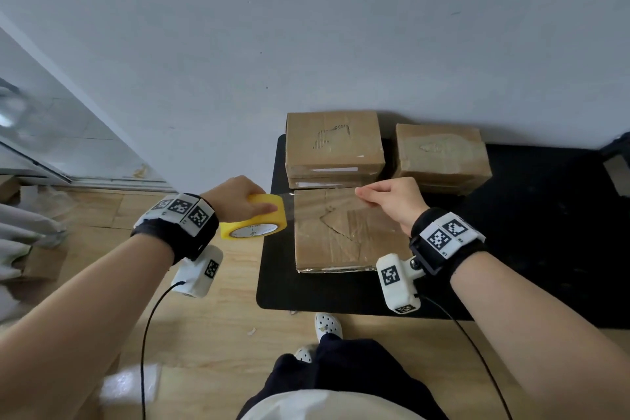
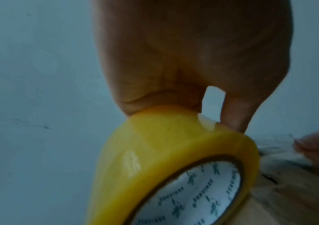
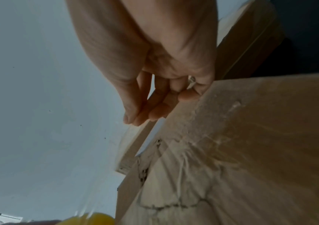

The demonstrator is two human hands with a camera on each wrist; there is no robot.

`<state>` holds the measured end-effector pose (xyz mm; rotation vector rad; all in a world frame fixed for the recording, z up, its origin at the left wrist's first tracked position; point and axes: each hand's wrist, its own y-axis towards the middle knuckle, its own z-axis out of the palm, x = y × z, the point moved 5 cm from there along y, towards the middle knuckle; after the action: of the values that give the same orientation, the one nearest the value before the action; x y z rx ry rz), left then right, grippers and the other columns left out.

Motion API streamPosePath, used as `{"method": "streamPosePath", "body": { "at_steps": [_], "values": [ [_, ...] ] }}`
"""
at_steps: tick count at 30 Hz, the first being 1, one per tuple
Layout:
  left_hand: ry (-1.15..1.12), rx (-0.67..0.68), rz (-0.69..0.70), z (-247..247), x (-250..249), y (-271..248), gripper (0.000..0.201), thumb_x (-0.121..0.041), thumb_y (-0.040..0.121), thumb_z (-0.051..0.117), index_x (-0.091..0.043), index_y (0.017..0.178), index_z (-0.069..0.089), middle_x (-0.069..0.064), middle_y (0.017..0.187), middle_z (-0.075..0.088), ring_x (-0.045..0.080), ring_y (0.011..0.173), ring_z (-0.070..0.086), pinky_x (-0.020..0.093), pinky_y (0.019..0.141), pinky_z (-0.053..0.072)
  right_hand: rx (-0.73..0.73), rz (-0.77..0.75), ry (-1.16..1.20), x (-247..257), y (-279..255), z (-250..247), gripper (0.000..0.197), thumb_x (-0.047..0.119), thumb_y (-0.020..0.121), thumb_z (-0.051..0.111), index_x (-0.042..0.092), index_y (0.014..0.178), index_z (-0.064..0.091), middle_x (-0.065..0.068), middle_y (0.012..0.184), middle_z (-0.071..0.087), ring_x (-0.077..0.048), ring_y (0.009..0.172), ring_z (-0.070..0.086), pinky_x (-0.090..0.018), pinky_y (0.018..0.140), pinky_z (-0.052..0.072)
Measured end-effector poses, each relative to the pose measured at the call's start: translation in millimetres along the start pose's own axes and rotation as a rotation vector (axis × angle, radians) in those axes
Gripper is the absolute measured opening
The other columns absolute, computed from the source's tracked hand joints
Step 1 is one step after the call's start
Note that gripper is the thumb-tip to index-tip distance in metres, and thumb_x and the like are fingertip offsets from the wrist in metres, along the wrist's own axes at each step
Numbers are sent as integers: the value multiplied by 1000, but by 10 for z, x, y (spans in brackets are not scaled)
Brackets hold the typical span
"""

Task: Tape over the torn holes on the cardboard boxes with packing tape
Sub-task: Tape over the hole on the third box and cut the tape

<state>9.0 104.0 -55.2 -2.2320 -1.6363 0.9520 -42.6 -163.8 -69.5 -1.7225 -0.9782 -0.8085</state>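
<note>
Head view is showing the left hand [image 1: 238, 196] curling its fingers and thumb around a yellow roll of packing tape [image 1: 254, 220], which is hanging in the air just off the 9 o'clock edge of the nearest cardboard box [image 1: 344, 232]. A clear strip of tape [image 1: 324, 201] is stretching from the roll toward 3 o'clock, across the far part of that box's top, and the right hand [image 1: 392, 199] is pinching its free end between thumb and fingertips. The strip is hovering above the cardboard; whether it is touching anywhere I cannot tell. A jagged torn flap [image 1: 341, 225] is lying in the box's top at about its centre, at 6 o'clock from the strip, under older, wrinkled tape.

The box is sitting on a black mat [image 1: 531, 249]. At 12 o'clock from it, a second box [image 1: 334, 143] with a torn mark on top is standing against the grey wall [image 1: 306, 27], and at 2 o'clock a third box [image 1: 443, 153] is resting beside that one.

Left wrist view is showing the roll's white printed core [image 2: 193, 196] tilting toward the camera, with the hand gripping the roll from above. Right wrist view is showing the fingertips [image 3: 135, 118] pressing together over the box's far edge, the torn cardboard lying at 5 o'clock from them.

A wooden floor [image 1: 204, 334] is spreading at 7 o'clock, where a white perforated shoe [image 1: 327, 326] is showing near the mat's edge.
</note>
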Motion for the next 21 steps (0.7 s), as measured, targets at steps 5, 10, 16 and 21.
{"method": "streamPosePath", "body": {
  "at_steps": [5, 10, 16, 21],
  "values": [
    [77, -30, -69, 13, 93, 153, 38, -47, 85, 58, -14, 101, 68, 5, 94, 65, 23, 89, 57, 30, 76, 42, -3, 13, -43, -25, 68, -5, 13, 15, 82, 74, 6, 92, 74, 0, 77, 69, -5, 72, 62, -11, 65, 46],
    [-107, -24, -29, 96, 179, 187, 30, -41, 82, 65, -32, 110, 58, 1, 112, 59, 17, 98, 52, 31, 87, 41, -67, -94, -236, -22, 111, 72, 15, 18, 80, 77, 8, 91, 76, -4, 90, 74, -10, 87, 65, -24, 87, 47],
    [-110, -19, -21, 93, 140, 255, 28, -39, 82, 66, -32, 108, 59, -3, 99, 54, 14, 92, 49, 32, 87, 42, -155, -183, -366, -29, 91, 98, 15, 19, 82, 75, 9, 92, 77, -4, 92, 75, -14, 93, 67, -26, 89, 49],
    [-112, 1, -29, 120, 126, 272, 31, -40, 81, 66, -31, 110, 60, -3, 108, 54, 15, 104, 50, 32, 90, 40, -198, -192, -377, -56, 71, 92, 24, 21, 81, 76, 10, 101, 74, -4, 98, 74, -15, 97, 66, -24, 90, 47]
  ]
}}
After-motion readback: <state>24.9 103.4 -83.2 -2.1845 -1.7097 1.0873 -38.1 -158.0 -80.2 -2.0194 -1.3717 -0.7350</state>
